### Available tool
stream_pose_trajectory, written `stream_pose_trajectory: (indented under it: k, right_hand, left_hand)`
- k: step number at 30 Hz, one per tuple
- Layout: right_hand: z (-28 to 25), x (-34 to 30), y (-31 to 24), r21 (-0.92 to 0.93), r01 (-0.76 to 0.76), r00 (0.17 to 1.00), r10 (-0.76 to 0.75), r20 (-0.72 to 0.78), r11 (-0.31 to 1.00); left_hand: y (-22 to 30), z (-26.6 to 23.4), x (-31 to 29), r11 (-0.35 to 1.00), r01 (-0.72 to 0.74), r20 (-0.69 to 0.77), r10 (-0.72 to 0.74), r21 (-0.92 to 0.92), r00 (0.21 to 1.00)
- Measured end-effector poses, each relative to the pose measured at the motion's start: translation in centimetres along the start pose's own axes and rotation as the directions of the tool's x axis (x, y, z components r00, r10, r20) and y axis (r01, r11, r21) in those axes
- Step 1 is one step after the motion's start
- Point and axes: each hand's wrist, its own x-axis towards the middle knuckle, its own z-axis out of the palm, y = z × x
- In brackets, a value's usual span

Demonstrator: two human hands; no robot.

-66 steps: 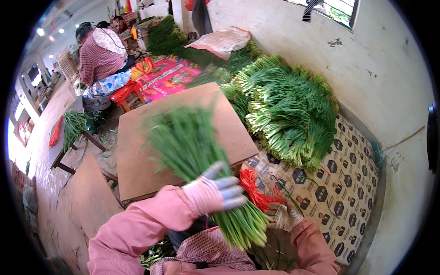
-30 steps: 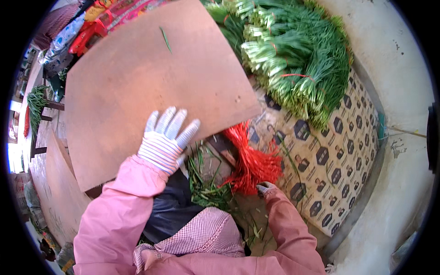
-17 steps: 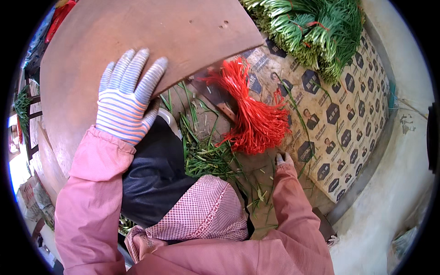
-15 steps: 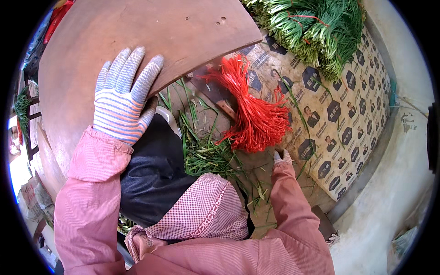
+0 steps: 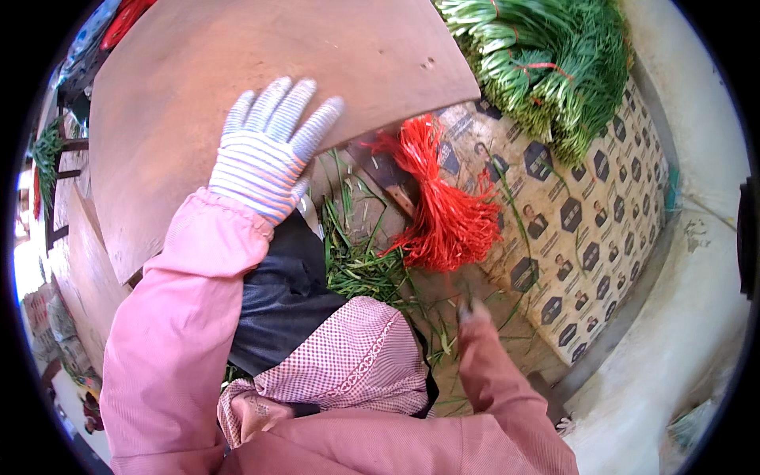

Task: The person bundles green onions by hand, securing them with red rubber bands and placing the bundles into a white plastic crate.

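Observation:
My left hand [image 5: 269,146], in a striped knit glove, lies on the brown wooden tabletop [image 5: 198,71] near its edge, open with the fingers somewhat spread. Lower right, my right hand [image 5: 473,310] is smeared by motion, below a bundle of red plastic strings [image 5: 451,222]. A thin red line runs down from the bundle toward that hand; whether the fingers grip it cannot be made out. The bundle is narrow at its middle and fans out at the lower end. Beside it lies a brown wooden handle [image 5: 400,198], partly covered by the strings.
Bundled green stalks [image 5: 546,71], tied with red strings, lie at the far right on a printed sheet [image 5: 566,245]. Loose green leaves [image 5: 360,269] litter the area between my apron [image 5: 277,293] and the red bundle. A pale wall [image 5: 681,293] curves along the right.
My right hand has moved slightly down and left, away from the red strings. The left hand stays on the tabletop; the whole view has shifted somewhat.

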Motion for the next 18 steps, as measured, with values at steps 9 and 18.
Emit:
stream_pose_trajectory:
  k: [9, 18]
  right_hand:
    - [-10.8, -5.8, 2.1, -0.594, 0.301, 0.944, -0.145, 0.296, 0.746]
    - [-21.7, -13.7, -40.8, -0.196, 0.94, 0.336, -0.852, 0.401, 0.279]
  left_hand:
    - [-0.1, 0.3, -0.5, 0.995, 0.029, 0.012, -0.028, -0.094, 1.0]
    - [-7.3, -3.4, -12.0, 0.944, 0.188, 0.061, -0.178, -0.272, 0.982]
